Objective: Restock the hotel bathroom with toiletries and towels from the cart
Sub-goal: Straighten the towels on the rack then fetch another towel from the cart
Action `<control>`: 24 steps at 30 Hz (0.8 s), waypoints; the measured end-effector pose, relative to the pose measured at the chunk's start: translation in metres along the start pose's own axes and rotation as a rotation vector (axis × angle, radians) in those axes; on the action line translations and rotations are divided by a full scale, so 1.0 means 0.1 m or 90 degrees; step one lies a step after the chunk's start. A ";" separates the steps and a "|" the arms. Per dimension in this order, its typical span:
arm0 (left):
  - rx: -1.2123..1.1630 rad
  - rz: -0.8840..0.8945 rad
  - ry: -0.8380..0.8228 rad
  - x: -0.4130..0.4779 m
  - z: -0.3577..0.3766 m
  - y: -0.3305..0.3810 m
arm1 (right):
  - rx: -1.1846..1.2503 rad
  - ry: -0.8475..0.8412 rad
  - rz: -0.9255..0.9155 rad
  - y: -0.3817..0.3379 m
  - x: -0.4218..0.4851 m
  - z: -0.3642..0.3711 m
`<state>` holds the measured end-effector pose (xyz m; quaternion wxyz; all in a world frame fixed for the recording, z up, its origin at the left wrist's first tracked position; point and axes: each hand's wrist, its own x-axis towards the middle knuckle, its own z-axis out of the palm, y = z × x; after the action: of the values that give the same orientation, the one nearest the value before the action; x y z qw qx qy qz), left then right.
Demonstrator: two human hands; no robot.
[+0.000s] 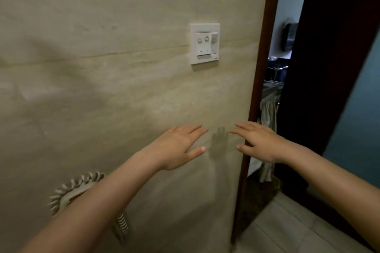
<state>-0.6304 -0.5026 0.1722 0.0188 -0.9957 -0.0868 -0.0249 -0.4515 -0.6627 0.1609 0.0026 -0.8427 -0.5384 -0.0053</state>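
**Doorway reach, nothing carried**

Two bare forearms stretch forward. The left grip (178, 146) hangs in front of the beige stone wall (102, 88), fingers straight and spread and thumb held out, pointing up and to the right; it holds nothing. The right grip (261, 141) is level with it and near it, fingers likewise straight and loosely spread, pointing left toward the other hand; it too holds nothing. It crosses the brown door frame (259, 80) in this view, and whether it touches the frame cannot be told. One hand-shaped shadow (220, 141) falls on the wall between the two.

No toiletry shows anywhere. The only linen in sight is a pale cloth (269, 109) beyond the frame, in the narrow gap of the doorway, well apart from both hands. It hangs with its long axis upright, in folds running downward; whether it is a towel cannot be told. Above it sit dim metal rails (275, 85), too dark to identify.

On the wall there is one white switch plate (205, 43), above the hands. One coiled cord (61, 193) loops at lower left, partly hidden by the left forearm. Pale floor tile (287, 228) shows at lower right.
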 end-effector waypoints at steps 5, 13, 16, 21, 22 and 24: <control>-0.019 0.107 -0.002 0.63 0.15 0.10 | 0.025 -0.018 0.073 0.41 -0.02 0.10; -0.047 0.232 0.000 1.84 0.39 0.52 | 0.054 -0.046 0.186 1.44 0.13 0.31; -0.051 0.257 -0.001 2.38 0.50 0.75 | 0.064 -0.061 0.215 1.92 0.23 0.40; -0.074 0.255 -0.039 3.38 0.63 1.14 | 0.083 -0.079 0.237 2.85 0.46 0.41; -0.078 0.253 -0.043 3.59 0.66 1.20 | 0.085 -0.080 0.239 3.05 0.52 0.43; -0.090 0.244 -0.048 3.97 0.73 1.33 | 0.083 -0.083 0.242 3.44 0.64 0.47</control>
<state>-0.2134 -0.5618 0.1160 -0.0500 -0.9931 0.1058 0.0103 -0.1126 -0.7491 0.1154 0.0235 -0.9257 -0.3678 0.0850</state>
